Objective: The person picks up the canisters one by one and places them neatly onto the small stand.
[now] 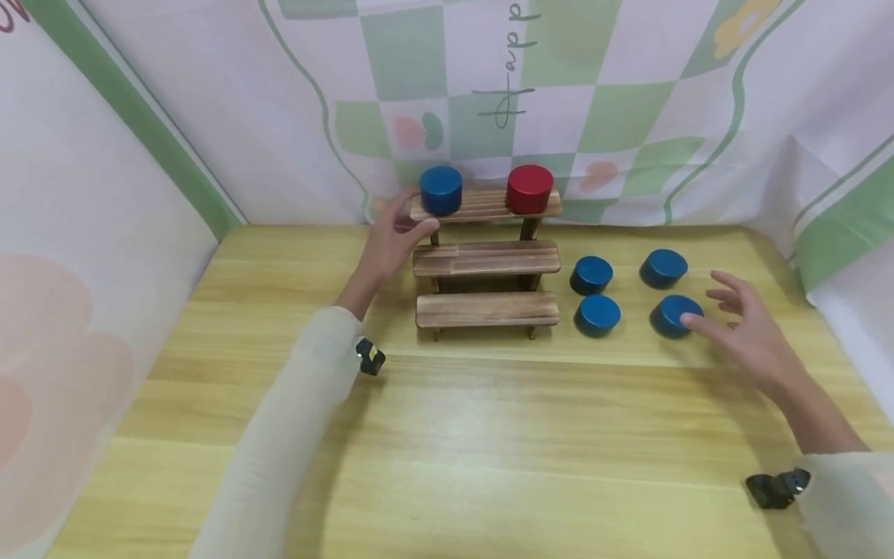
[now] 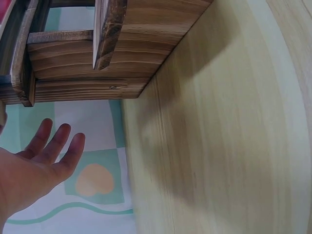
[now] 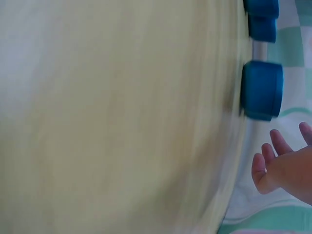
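A three-step wooden stand (image 1: 486, 310) carries a blue cylinder (image 1: 441, 191) and a red cylinder (image 1: 529, 189) on its top step. My left hand (image 1: 393, 242) is at the left end of that step, thumb tip right by its edge below the blue cylinder. In the left wrist view its fingers (image 2: 53, 144) are extended and apart, beside the stand. On the right, my right hand (image 1: 750, 330) reaches in with spread fingers, its thumb overlapping the right side of the front right blue cylinder (image 1: 672, 317). The right wrist view shows this hand (image 3: 287, 168) beside a blue cylinder (image 3: 262, 90).
More blue cylinders stand right of the stand: a back left one (image 1: 591, 275), a front left one (image 1: 597, 315) and a back right one (image 1: 663, 268). They rest on a wood-grain table (image 1: 475, 450). A patterned curtain (image 1: 482, 62) hangs close behind the stand.
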Demonstrator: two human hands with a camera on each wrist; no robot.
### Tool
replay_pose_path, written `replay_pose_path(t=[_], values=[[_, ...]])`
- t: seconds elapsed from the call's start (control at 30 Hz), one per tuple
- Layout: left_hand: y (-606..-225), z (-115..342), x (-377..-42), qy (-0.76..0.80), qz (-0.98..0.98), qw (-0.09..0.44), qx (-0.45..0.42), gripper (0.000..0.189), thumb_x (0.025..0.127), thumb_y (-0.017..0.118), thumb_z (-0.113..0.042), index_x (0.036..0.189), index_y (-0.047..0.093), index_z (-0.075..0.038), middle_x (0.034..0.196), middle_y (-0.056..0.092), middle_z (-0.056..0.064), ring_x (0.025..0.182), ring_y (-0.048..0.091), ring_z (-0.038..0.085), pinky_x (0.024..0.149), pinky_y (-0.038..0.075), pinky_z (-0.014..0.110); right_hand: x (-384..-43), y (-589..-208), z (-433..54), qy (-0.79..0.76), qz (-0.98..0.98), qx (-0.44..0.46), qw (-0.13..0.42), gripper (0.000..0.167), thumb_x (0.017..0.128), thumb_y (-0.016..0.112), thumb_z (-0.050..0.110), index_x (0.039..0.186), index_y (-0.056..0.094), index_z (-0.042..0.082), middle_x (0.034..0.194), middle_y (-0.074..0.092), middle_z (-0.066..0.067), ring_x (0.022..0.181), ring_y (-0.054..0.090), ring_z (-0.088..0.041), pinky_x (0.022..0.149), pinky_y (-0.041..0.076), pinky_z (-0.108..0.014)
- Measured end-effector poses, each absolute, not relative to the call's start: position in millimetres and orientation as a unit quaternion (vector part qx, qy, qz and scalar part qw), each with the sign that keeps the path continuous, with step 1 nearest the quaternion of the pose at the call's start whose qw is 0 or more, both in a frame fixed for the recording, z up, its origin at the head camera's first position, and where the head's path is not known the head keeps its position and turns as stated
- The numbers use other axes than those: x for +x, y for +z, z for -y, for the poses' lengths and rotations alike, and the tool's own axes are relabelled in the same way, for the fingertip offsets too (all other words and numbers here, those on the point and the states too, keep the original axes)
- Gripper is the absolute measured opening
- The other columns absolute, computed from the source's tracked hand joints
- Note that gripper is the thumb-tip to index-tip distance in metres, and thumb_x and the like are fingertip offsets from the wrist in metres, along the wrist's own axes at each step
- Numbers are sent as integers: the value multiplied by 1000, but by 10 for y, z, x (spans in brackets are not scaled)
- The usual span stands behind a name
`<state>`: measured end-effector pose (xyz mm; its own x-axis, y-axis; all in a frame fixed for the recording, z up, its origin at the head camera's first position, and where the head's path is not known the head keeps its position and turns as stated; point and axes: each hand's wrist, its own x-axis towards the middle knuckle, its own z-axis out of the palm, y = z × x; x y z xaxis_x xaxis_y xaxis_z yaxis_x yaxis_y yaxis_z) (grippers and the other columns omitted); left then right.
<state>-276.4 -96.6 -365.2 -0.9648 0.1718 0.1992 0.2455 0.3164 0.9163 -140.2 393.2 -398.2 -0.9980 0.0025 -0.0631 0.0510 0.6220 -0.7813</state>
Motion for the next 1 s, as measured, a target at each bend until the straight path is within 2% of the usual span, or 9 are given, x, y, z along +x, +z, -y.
replay_pose_path(t=[0.1, 0.17, 0.23, 0.3, 0.4, 0.77, 0.83, 0.9, 1.0], values=[[-3648, 961, -2762, -571, 810, 32, -130, 62, 93, 73, -35, 149, 47, -23, 132, 56, 10, 108, 59, 23, 89, 51, 43, -1366, -4030, -4034, -439, -897, 26, 41, 89, 100, 62, 32, 162, -2, 24, 157, 14, -36, 141, 9, -57, 108, 12, -72], [-3640, 961, -2756, -570, 810, 32, -130, 62, 93, 73, -34, 149, 46, -23, 132, 56, 9, 108, 58, 23, 89, 51, 43, -1344, -4056, -4095, -439, -896, 35, 47, 89, 101, 61, 33, 161, -4, 24, 157, 14, -36, 142, 9, -55, 114, 12, -64], [-3631, 967, -2749, -569, 811, 32, -129, 63, 94, 73, -34, 149, 46, -22, 132, 56, 10, 108, 58, 23, 89, 51, 43, -1334, -4076, -4153, -439, -896, 40, 49, 89, 101, 60, 33, 161, -5, 24, 157, 15, -35, 143, 9, -53, 118, 19, -38], [-3622, 975, -2743, -569, 812, 33, -128, 63, 94, 72, -35, 150, 46, -22, 133, 55, 11, 109, 58, 23, 89, 51, 42, -1328, -4092, -4198, -441, -895, 43, 52, 88, 102, 59, 32, 161, -5, 25, 158, 15, -34, 145, 9, -48, 107, 22, -13], [-3612, 988, -2739, -568, 812, 35, -128, 64, 94, 72, -35, 150, 45, -21, 133, 55, 11, 109, 58, 24, 89, 51, 42, -1320, -4106, -4246, -444, -893, 39, 60, 86, 102, 59, 30, 161, -4, 25, 158, 16, -32, 146, 10, -42, 85, 26, 1], [-3596, 999, -2747, -563, 816, 34, -125, 64, 94, 72, -35, 150, 45, -23, 133, 56, 11, 111, 58, 25, 90, 51, 42, -1358, -4122, -4229, -435, -897, 13, 78, 86, 101, 62, 25, 162, 3, 17, 155, 25, -31, 138, 25, -47, 87, 31, -4], [-3604, 1013, -2735, -562, 818, 32, -121, 64, 94, 72, -35, 150, 45, -24, 134, 55, 11, 111, 58, 25, 91, 51, 43, -1380, -4138, -4179, -436, -896, 8, 80, 88, 99, 65, 24, 161, 4, 13, 153, 27, -33, 138, 24, -50, 104, 30, -17], [-3612, 1036, -2716, -562, 819, 33, -115, 64, 94, 72, -35, 151, 45, -23, 135, 55, 10, 111, 58, 25, 91, 50, 43, -1404, -4150, -4120, -435, -896, 4, 85, 90, 98, 67, 25, 161, 4, 9, 152, 28, -35, 137, 23, -54, 115, 24, -41], [-3624, 1060, -2704, -565, 817, 37, -108, 64, 93, 73, -33, 149, 46, -23, 132, 55, 11, 109, 58, 25, 90, 50, 44, -1438, -4153, -4045, -436, -895, -4, 92, 93, 97, 69, 27, 160, 5, 5, 152, 26, -37, 136, 21, -59, 108, 13, -72]])
